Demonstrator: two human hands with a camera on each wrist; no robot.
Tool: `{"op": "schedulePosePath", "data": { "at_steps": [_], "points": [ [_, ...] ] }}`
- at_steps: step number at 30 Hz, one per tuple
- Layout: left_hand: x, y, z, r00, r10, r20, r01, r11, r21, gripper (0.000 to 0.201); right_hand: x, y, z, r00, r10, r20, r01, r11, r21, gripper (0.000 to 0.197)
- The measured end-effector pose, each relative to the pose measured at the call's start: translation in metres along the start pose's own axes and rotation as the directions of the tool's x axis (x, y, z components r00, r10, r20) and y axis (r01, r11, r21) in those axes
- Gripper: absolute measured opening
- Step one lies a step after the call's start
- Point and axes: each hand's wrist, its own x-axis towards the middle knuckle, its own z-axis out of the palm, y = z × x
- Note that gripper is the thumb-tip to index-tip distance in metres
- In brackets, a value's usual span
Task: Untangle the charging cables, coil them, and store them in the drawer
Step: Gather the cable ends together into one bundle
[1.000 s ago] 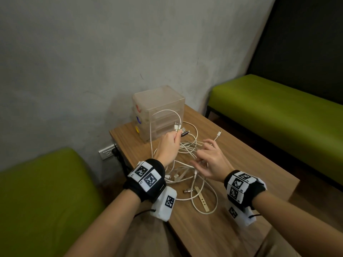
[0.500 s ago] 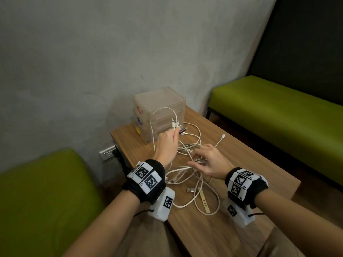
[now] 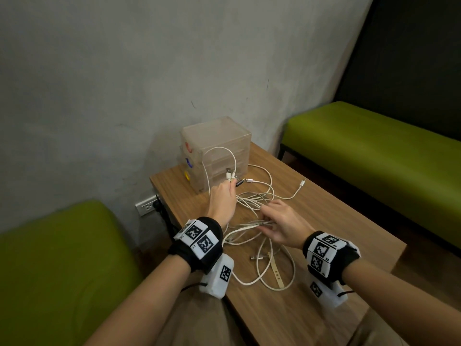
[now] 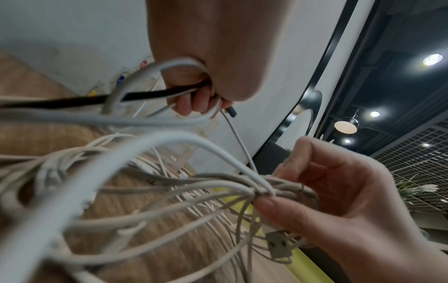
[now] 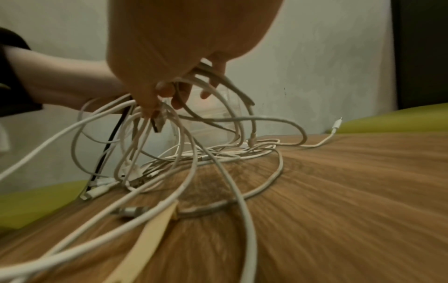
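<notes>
Both hands (image 3: 252,211) grip tangled cables (image 3: 252,227) over table (image 3: 349,236).

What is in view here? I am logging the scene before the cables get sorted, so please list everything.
charging cables: tangled bunch, count unclear, mostly white with one black, on the table, partly lifted
drawer unit: one, clear plastic, red, blue and yellow knobs, far table corner by the wall
strap: one, beige, with holes, flat among the near cable loops
table: one, wood
benches: two, green, one each side of the table
wall socket: one, white, with a black plug, left of the table
left hand: grip on several cable ends near the drawer unit
right hand: grip pinching a bundle of cable strands
</notes>
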Motion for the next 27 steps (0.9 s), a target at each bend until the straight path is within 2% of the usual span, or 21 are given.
{"op": "schedulePosePath", "data": {
  "at_steps": [4, 6, 9, 13, 15, 18, 21, 27],
  "points": [
    [0.0, -0.003, 0.001, 0.999, -0.024, -0.042, 0.023, 0.999, -0.026, 0.043, 0.001, -0.004, 0.001, 1.0, -0.027, 0.007, 0.027, 1.0, 0.001, 0.01],
    [0.0, -0.003, 0.001, 0.998, -0.03, -0.049, 0.029, 0.999, -0.031, 0.043, 0.001, -0.005, 0.004, 1.0, 0.002, 0.019, -0.003, 1.0, 0.021, 0.009],
    [-0.001, -0.002, -0.001, 0.999, -0.022, -0.046, 0.021, 0.999, -0.03, 0.042, -0.001, 0.002, 0.007, 0.996, 0.074, 0.056, -0.08, 0.99, 0.116, 0.02],
    [-0.001, -0.005, -0.001, 0.999, -0.038, -0.021, 0.038, 0.999, -0.021, 0.04, -0.001, 0.007, 0.006, 0.988, 0.085, 0.132, -0.1, 0.989, 0.105, 0.018],
    [-0.001, -0.006, -0.001, 0.999, -0.047, -0.013, 0.047, 0.999, -0.024, 0.041, -0.001, 0.006, 0.007, 0.993, 0.09, 0.08, -0.097, 0.992, 0.085, 0.014],
    [-0.002, -0.008, -0.001, 0.999, -0.034, 0.007, 0.035, 0.999, -0.004, 0.041, -0.007, 0.007, 0.011, 0.997, 0.044, -0.069, -0.039, 0.997, 0.059, 0.023],
    [-0.006, -0.012, 0.002, 1.0, -0.015, 0.026, 0.014, 0.999, 0.032, 0.04, -0.014, 0.006, 0.013, 0.995, -0.025, -0.092, 0.029, 0.999, 0.041, 0.032],
    [-0.005, -0.016, 0.005, 0.999, -0.027, -0.027, 0.028, 0.998, 0.051, 0.038, -0.013, 0.005, 0.009, 0.983, -0.173, -0.06, 0.169, 0.983, -0.07, 0.009]
  ]
}}
